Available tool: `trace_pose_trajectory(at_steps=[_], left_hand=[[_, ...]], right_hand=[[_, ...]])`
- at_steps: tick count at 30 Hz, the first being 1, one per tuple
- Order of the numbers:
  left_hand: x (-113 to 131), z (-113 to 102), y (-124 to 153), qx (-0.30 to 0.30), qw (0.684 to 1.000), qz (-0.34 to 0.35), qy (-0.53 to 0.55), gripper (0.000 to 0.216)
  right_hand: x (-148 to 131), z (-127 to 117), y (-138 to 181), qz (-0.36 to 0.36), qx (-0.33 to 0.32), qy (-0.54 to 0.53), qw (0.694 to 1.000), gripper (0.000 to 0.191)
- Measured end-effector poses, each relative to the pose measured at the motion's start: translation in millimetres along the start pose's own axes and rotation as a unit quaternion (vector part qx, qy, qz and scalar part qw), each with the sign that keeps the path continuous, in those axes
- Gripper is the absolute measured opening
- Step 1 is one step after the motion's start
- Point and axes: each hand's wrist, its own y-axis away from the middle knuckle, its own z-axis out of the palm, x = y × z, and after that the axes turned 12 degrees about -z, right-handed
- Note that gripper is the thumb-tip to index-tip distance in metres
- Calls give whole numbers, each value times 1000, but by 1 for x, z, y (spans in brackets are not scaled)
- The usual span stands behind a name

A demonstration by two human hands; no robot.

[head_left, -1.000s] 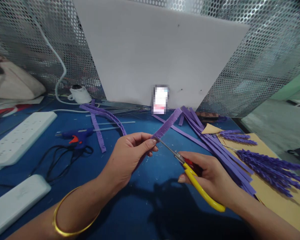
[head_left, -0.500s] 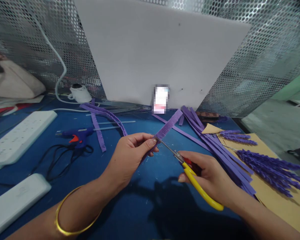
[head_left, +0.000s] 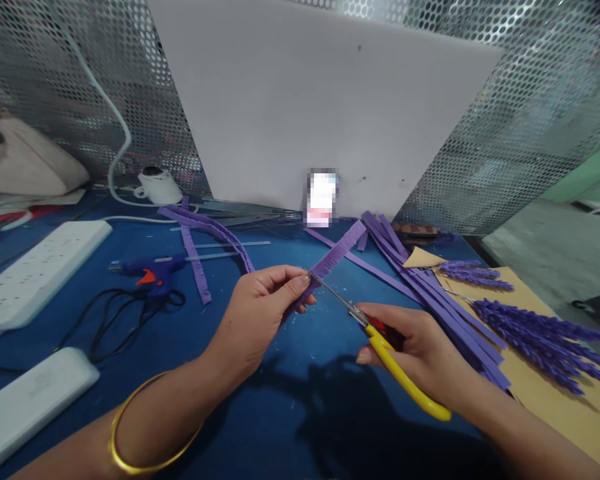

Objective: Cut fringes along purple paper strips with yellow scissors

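My left hand (head_left: 265, 313) pinches a fringed purple paper strip (head_left: 336, 255) that rises up and to the right above the blue tabletop (head_left: 280, 413). Yellow-handled scissors (head_left: 380, 347) are gripped in my right hand (head_left: 420, 353). Their blades point up-left and meet the strip's edge right beside my left thumb. A gold bangle sits on my left forearm.
Plain purple strips (head_left: 430, 287) lie in a pile at right beside finished purple lavender sprigs (head_left: 535, 333) on brown paper (head_left: 570, 400). At left are fringed strips (head_left: 200, 247), a blue glue gun (head_left: 153, 272) with black cord, and two white power strips (head_left: 35, 267). A white board leans against perforated metal behind.
The strip's free end has tilted slightly up and right, and the scissors stay at its edge by my left thumb. Both hands have barely shifted.
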Motion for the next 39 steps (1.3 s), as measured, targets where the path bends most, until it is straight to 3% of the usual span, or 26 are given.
trace_pose_trajectory(at_steps=[14, 28, 35, 39], left_hand=[[4, 5, 4, 40, 996, 39, -71, 13], [1, -2, -1, -20, 999, 7, -37, 18], [2, -5, -3, -26, 999, -14, -40, 11], [3, -5, -3, -23, 999, -18, -34, 11]], right_hand=[[2, 4, 1, 2, 5, 4, 1000, 23], [1, -1, -2, 31, -10, -69, 997, 32], [5, -1, -1, 25, 1, -45, 999, 23], [7, 1, 0, 19, 4, -29, 999, 29]])
